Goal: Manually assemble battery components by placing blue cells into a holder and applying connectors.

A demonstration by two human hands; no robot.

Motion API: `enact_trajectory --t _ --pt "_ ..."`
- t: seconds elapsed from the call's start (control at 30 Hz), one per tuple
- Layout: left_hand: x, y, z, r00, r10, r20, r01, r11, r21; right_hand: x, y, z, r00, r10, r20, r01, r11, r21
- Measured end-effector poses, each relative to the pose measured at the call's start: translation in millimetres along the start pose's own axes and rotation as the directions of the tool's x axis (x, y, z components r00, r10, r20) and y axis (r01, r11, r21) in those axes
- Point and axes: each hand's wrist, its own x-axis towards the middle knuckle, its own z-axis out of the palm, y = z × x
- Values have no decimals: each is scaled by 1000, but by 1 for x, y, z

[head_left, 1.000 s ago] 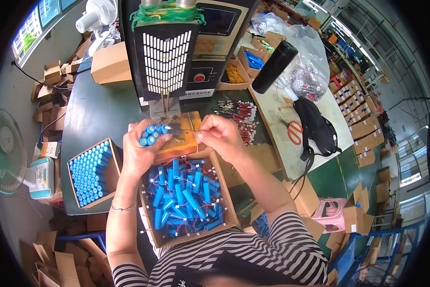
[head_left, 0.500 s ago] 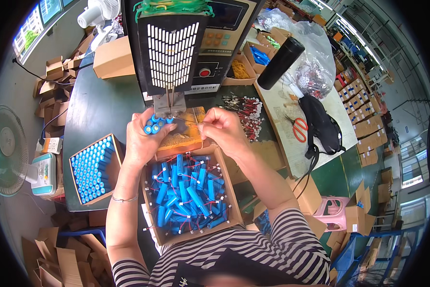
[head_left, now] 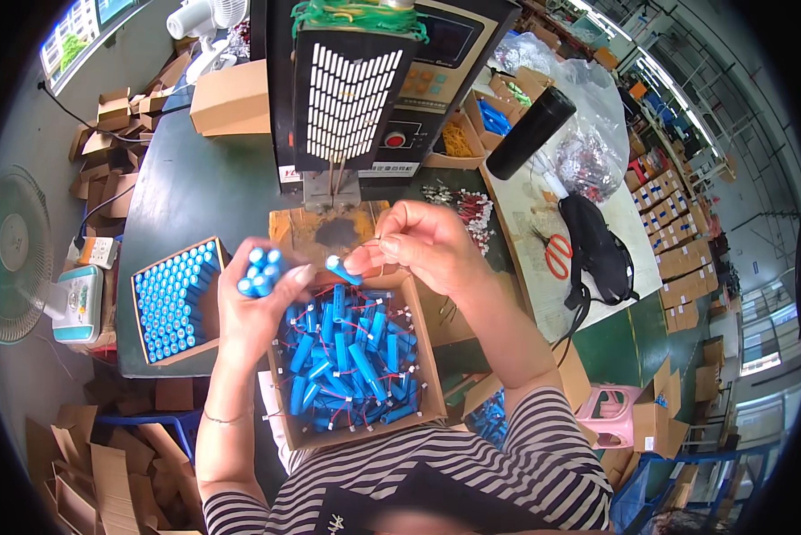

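Observation:
A bunch of blue cylindrical batteries (head_left: pixel 260 271) is gripped in my left hand (head_left: pixel 251 308), their ends facing up. My right hand (head_left: pixel 423 247) pinches a single blue battery (head_left: pixel 343 270), tilted, near the far edge of the open cardboard box (head_left: pixel 433 373). A thin wire seems to run between its fingers. Inside that box lie many loose blue batteries (head_left: pixel 365 370) with red wires and small white connectors. Just beyond my hands, under the spot welder's electrodes (head_left: pixel 336 178), stands a worn yellowish-brown block (head_left: pixel 292 225) with a dark patch on top.
The black spot welder (head_left: pixel 351 98) rises at the far middle. On the left, a cardboard tray (head_left: pixel 206 308) holds upright batteries in rows. Loose wire leads (head_left: pixel 466 210) lie right of the welder; beyond are orange-handled scissors (head_left: pixel 557 256), a black cylinder (head_left: pixel 532 134) and a black pouch (head_left: pixel 592 250).
Both hands have drawn back from the electrodes toward me. The single battery has come away from the welder and is now above the box's far edge in my right hand. The view has shifted slightly.

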Motion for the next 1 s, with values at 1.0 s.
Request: enact_trajectory --t 1.0 --pt "18 5 6 991 121 65 -135 948 289 -6 -13 -8 967 12 255 240 299 -923"
